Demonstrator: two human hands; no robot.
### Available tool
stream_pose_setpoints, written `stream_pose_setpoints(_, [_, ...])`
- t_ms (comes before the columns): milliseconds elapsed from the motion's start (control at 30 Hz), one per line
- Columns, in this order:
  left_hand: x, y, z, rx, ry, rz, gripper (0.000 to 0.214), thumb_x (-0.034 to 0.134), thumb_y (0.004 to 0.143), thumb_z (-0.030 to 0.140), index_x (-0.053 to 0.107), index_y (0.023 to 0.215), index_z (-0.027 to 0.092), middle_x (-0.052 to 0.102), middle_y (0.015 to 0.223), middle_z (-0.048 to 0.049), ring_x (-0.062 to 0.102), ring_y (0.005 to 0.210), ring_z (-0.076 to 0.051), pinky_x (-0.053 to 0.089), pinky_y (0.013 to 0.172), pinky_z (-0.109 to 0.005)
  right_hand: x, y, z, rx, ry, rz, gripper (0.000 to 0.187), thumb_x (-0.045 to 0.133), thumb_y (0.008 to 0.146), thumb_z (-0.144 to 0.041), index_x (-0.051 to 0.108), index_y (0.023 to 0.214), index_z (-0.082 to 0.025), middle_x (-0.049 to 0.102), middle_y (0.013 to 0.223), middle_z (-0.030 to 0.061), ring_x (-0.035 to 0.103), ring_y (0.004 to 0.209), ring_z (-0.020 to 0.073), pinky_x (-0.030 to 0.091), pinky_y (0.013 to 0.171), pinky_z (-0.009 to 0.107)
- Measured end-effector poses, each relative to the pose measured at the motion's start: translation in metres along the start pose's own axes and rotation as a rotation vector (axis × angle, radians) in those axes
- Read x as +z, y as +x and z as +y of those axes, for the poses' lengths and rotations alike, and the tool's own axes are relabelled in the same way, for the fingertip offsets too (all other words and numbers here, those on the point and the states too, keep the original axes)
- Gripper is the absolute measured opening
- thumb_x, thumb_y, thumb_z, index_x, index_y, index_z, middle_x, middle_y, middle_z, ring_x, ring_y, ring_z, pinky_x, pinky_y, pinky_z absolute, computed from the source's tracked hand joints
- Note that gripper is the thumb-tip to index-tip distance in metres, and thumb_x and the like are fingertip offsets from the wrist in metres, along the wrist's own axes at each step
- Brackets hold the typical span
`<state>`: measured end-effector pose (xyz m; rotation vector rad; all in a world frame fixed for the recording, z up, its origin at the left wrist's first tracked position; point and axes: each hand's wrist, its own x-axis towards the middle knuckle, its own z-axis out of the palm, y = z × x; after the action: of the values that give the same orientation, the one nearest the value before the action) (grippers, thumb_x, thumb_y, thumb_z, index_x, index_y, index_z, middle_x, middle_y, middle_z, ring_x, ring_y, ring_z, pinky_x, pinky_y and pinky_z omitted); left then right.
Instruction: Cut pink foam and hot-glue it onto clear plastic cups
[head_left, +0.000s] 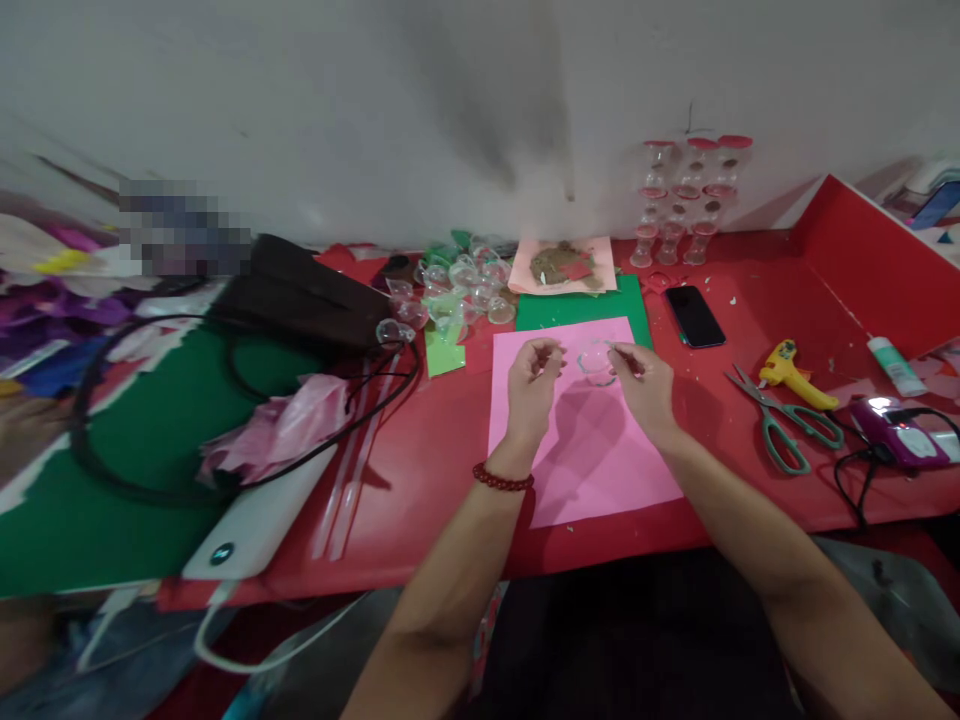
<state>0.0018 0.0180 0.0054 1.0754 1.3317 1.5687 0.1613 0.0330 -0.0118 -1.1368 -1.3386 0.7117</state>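
A small clear plastic cup piece (596,362) with a ragged rim is held above a pink sheet of paper (585,480). The fingertips of my right hand (643,388) pinch it at its right edge. To the left of it, my left hand (534,388) has its fingers curled with the tips together, apart from the plastic piece. What sits in that pinch, if anything, is too small to make out. Under the pink sheet, toward the wall, lies green card (637,300). Several clear plastic cups (465,280) are heaped to the left at the back.
Hourglass-shaped cup stacks (697,200) stand by the wall. Rightward lie a phone (695,316), scissors (784,415), a yellow glue gun (795,375), a glue bottle (896,367) and a purple device (904,435). A black cable loops past a white power bank (259,530). Another person sits far left.
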Motion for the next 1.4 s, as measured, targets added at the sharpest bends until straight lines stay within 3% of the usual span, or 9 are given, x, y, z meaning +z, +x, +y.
stream_pose_setpoints(67, [0.001, -0.001, 0.004, -0.153, -0.116, -0.116, 0.031, 0.068, 0.086, 0.049, 0.065, 0.103, 0.023, 0.069, 0.105, -0.0048, 0.065, 0.077, -0.014, 0.051, 0.068, -0.027, -0.002, -0.001, -0.001, -0.096, -0.068, 0.019, 0.021, 0.064, 0.09, -0.037, 0.078, 0.096, -0.023, 0.076, 0.09, 0.006, 0.07, 0.077, 0.0192, 0.057, 0.073, 0.033])
stream_pose_setpoints(167, [0.003, -0.002, 0.006, -0.376, -0.278, -0.324, 0.048, 0.06, 0.087, 0.062, 0.064, 0.109, 0.02, 0.07, 0.104, -0.0092, 0.067, 0.075, -0.017, 0.054, 0.069, -0.032, -0.001, -0.005, 0.001, -0.279, -0.187, 0.026, 0.019, 0.061, 0.094, -0.032, 0.079, 0.094, -0.026, 0.076, 0.092, 0.0058, 0.071, 0.087, 0.0201, 0.059, 0.08, 0.035])
stream_pose_setpoints(333, [0.004, 0.0, 0.001, -0.264, -0.421, -0.37, 0.037, 0.081, 0.075, 0.037, 0.066, 0.105, 0.021, 0.069, 0.11, -0.0051, 0.065, 0.091, -0.015, 0.053, 0.086, -0.03, 0.004, -0.013, 0.005, -0.478, -0.237, -0.133, 0.025, 0.055, 0.097, -0.025, 0.079, 0.093, -0.028, 0.076, 0.1, 0.0055, 0.072, 0.094, 0.0187, 0.06, 0.088, 0.035])
stream_pose_setpoints(467, [0.006, -0.001, 0.001, -0.119, -0.331, -0.316, 0.041, 0.084, 0.068, 0.019, 0.066, 0.104, 0.023, 0.067, 0.115, -0.0028, 0.065, 0.093, -0.014, 0.053, 0.087, -0.029, 0.004, -0.013, 0.001, -0.398, -0.194, -0.152, 0.027, 0.05, 0.095, -0.023, 0.077, 0.094, -0.029, 0.075, 0.105, 0.0063, 0.071, 0.1, 0.0215, 0.059, 0.093, 0.04])
stream_pose_setpoints(633, [0.01, -0.007, 0.001, 0.04, -0.127, -0.277, 0.041, 0.079, 0.07, 0.014, 0.068, 0.108, 0.024, 0.07, 0.106, -0.005, 0.067, 0.092, -0.018, 0.054, 0.087, -0.032, 0.003, -0.013, -0.008, -0.255, -0.135, -0.113, 0.022, 0.058, 0.094, -0.035, 0.071, 0.109, -0.026, 0.073, 0.103, 0.0087, 0.069, 0.092, 0.022, 0.059, 0.083, 0.039])
stream_pose_setpoints(767, [0.012, -0.012, -0.005, 0.185, 0.044, -0.285, 0.038, 0.071, 0.075, 0.009, 0.072, 0.108, 0.027, 0.067, 0.123, -0.0069, 0.065, 0.1, -0.02, 0.052, 0.096, -0.035, 0.005, -0.015, -0.008, -0.161, -0.099, -0.183, 0.042, 0.069, 0.087, -0.045, 0.068, 0.125, -0.027, 0.065, 0.113, 0.0095, 0.066, 0.087, 0.0199, 0.059, 0.075, 0.034])
stream_pose_setpoints(1000, [0.017, -0.013, -0.013, 0.155, 0.002, -0.264, 0.033, 0.074, 0.074, 0.013, 0.07, 0.104, 0.024, 0.067, 0.111, -0.0049, 0.065, 0.087, -0.017, 0.058, 0.081, -0.031, 0.002, -0.004, -0.002, -0.024, 0.092, -0.208, 0.029, 0.061, 0.092, -0.048, 0.08, 0.105, -0.03, 0.067, 0.103, 0.0061, 0.066, 0.093, 0.0183, 0.058, 0.076, 0.032])
stream_pose_setpoints(1233, [0.015, -0.011, -0.011, 0.146, -0.032, -0.266, 0.04, 0.084, 0.071, 0.021, 0.07, 0.108, 0.024, 0.063, 0.124, -0.0065, 0.068, 0.094, -0.016, 0.058, 0.084, -0.029, 0.0, 0.004, -0.001, 0.227, 0.286, -0.185, 0.031, 0.066, 0.084, -0.052, 0.078, 0.089, -0.024, 0.073, 0.087, 0.0032, 0.067, 0.068, 0.0149, 0.058, 0.065, 0.031])
stream_pose_setpoints(1400, [0.013, -0.012, -0.004, 0.101, -0.126, -0.318, 0.039, 0.086, 0.067, 0.021, 0.072, 0.103, 0.024, 0.053, 0.142, -0.0079, 0.064, 0.108, -0.019, 0.057, 0.086, -0.03, 0.0, 0.003, 0.0, 0.26, 0.326, -0.177, 0.035, 0.076, 0.075, -0.046, 0.074, 0.103, -0.025, 0.071, 0.111, 0.0044, 0.067, 0.075, 0.0128, 0.059, 0.07, 0.03])
